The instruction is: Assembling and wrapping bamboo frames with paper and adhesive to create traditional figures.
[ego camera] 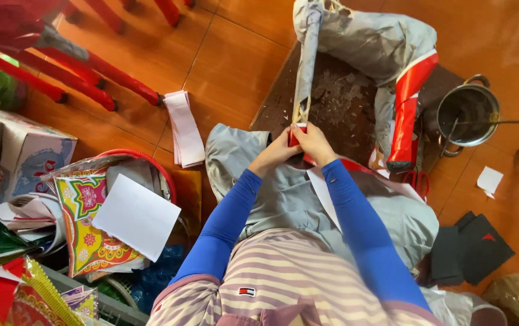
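Note:
Both my hands meet in front of me over a grey paper-covered frame figure [362,39] lying on a dark board [338,102]. My left hand [277,154] and my right hand [315,142] press a strip of red paper [296,134] around the lower end of a long grey-wrapped limb [305,60], where bare bamboo sticks show. Another limb of the figure is wrapped in shiny red paper [406,111]. Grey paper sheets [283,193] lie across my lap.
A metal pot [468,111] with a stick in it stands at the right. Red scissors [416,180] lie by the red limb. A stack of pink-white paper strips [184,130] lies on the tile floor. Patterned papers [90,223], a basket and a box crowd the left. Black cut pieces [474,247] lie right.

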